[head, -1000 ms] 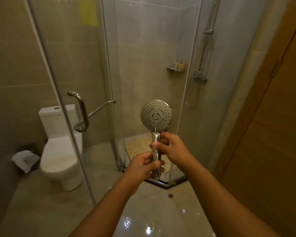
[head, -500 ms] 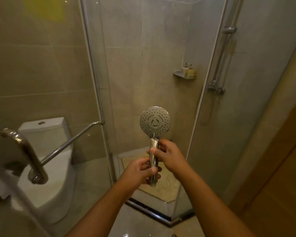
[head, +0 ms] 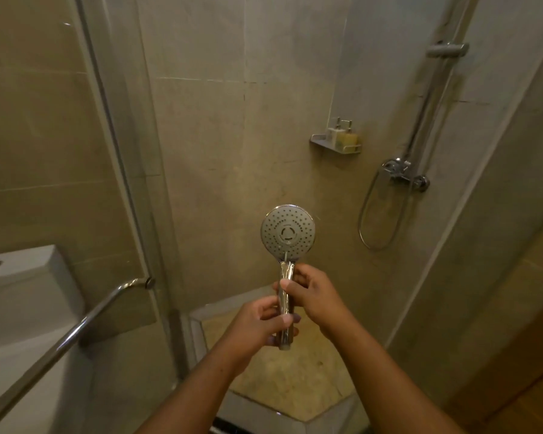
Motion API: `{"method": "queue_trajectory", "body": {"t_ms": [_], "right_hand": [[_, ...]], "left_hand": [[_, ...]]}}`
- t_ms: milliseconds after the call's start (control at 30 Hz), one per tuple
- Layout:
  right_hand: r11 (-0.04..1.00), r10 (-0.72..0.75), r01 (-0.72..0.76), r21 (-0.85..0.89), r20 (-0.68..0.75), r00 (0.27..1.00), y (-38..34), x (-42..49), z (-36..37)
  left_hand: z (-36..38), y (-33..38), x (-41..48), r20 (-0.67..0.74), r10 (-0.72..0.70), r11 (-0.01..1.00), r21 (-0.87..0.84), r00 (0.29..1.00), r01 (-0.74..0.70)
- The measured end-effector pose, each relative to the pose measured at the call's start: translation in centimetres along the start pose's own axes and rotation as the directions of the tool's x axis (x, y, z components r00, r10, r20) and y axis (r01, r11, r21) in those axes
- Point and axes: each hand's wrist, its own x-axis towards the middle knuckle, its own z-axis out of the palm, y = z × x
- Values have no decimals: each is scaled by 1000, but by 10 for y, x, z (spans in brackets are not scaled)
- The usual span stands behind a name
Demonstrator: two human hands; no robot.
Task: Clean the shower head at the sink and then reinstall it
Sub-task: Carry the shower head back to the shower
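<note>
**Centre of frame.** The shower head stands upright in the open doorway of the cubicle, its spray face toward us, touching no wall. The left hand curls its fingers round the lower end of the chrome handle. The right hand grips the handle just under the round face, thumb in front.

**Edges.** At left we see the glass door with its bar handle running to the lower left, and the toilet cistern behind it. At right a glass panel bounds the opening. Between these edges lie the raised curb and the shower floor.

**Upper right.** Here we see the riser rail, the mixer valve and the looped hose.

**Containers.** The wall shelf holds two small pump bottles.
</note>
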Motion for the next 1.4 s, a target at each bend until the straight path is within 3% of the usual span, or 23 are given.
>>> {"method": "queue_trajectory", "body": {"t_ms": [433, 800, 1000, 1400], "right_hand": [[999, -2, 7, 32, -156, 988, -1, 196, -17], [982, 20, -3, 191, -91, 996, 36, 377, -86], [970, 71, -33, 241, -150, 986, 61, 468, -133], [992, 67, -35, 119, -276, 959, 31, 514, -201]], "left_hand": [[-67, 47, 202, 162, -1, 997, -81, 987, 14], [-82, 60, 400, 138, -4, 1000, -12, 990, 5], [-68, 65, 509, 153, -46, 999, -7, 987, 48], [-39, 112, 601, 391, -88, 996, 22, 916, 86]]}}
